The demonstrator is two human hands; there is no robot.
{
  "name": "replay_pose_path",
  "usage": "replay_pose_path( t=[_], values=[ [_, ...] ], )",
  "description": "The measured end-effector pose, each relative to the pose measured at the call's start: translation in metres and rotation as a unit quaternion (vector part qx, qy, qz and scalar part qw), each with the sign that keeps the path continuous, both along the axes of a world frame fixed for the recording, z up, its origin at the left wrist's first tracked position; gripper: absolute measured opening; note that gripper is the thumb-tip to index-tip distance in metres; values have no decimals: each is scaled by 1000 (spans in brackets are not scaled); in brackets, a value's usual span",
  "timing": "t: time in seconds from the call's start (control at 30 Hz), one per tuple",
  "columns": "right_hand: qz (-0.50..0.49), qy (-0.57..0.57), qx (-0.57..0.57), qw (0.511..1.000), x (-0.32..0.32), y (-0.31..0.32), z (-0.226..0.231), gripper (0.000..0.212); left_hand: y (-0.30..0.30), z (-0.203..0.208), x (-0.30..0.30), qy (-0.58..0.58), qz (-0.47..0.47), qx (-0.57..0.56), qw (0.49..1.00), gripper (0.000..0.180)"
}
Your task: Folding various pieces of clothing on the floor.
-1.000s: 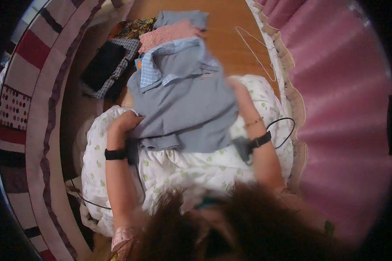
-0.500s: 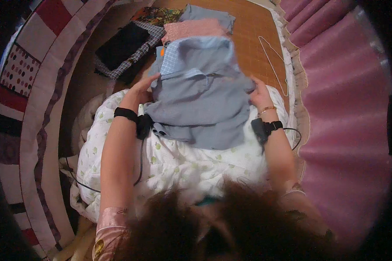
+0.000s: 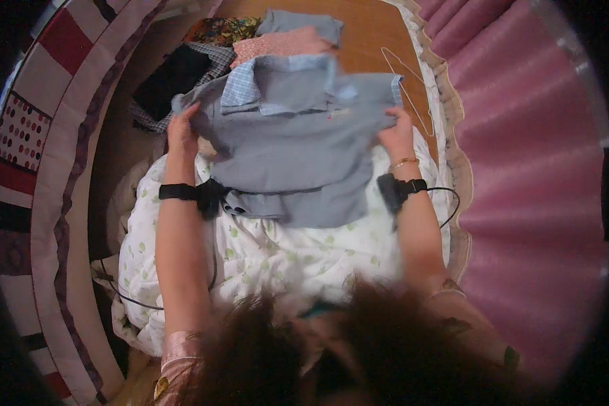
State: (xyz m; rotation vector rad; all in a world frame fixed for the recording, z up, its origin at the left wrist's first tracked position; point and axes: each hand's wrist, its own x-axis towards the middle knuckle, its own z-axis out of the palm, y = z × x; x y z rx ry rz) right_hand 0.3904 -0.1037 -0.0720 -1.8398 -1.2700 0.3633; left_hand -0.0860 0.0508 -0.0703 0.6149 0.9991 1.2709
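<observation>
A grey shirt [image 3: 298, 152] with a light blue checked collar [image 3: 240, 86] is spread out in front of me, collar end away. My left hand [image 3: 183, 132] is closed on its left sleeve. On the other side, my right hand [image 3: 397, 134] pinches the right sleeve, whose checked cuff sticks out beyond my fingers. The shirt's lower part is rumpled and overlaps a white quilt [image 3: 264, 254] with small green prints.
Beyond the collar lie a folded pink garment [image 3: 281, 44], a grey one [image 3: 304, 24] and a patterned one [image 3: 227, 29]. Black folded clothing [image 3: 172, 81] rests at the far left. A white wire hanger [image 3: 413, 91] lies near the pink curtain [image 3: 521, 169] on the right.
My hands have moved apart and slightly up, drawing both sleeves outward, so the shirt is wider across the shoulders. The view has shifted slightly.
</observation>
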Motion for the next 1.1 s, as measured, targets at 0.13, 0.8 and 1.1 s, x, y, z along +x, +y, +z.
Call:
replay_pose_path(
  t=[0.13,0.8,1.1],
  values=[
    [40,535,155,829,65,14,-42,40,-16,47,27,77,77,78,991,40],
    [-65,399,-41,914,-17,-9,22,34,-23,-3,33,587,-223,82,774,43],
    [-238,308,182,903,-5,-3,23,49,-35,85,24,354,187,300,866,26]
  ],
)
